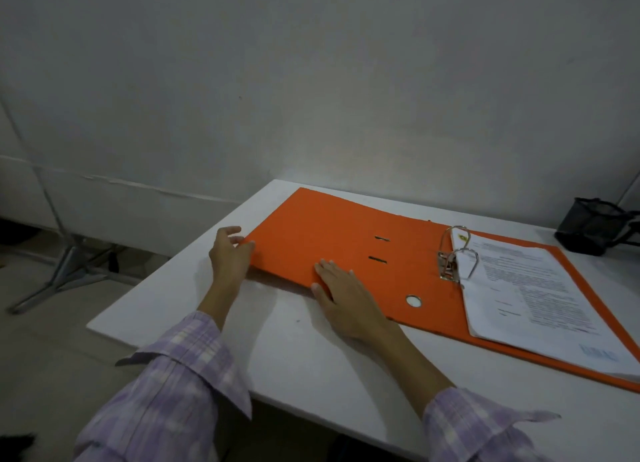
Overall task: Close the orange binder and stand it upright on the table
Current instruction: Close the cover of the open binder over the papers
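Note:
The orange binder (332,233) lies open and flat on the white table (301,354). Its left cover spreads toward the table's left edge. Metal rings (455,253) stand at the spine, and a stack of printed pages (533,295) rests on the right cover. My left hand (230,257) grips the near left corner of the left cover, which is raised slightly off the table. My right hand (341,297) lies flat on the cover's near edge, fingers spread and thumb at the edge.
A black mesh pen holder (592,229) stands at the far right of the table. A white wall rises right behind the table. A metal stand's legs (65,271) rest on the floor to the left.

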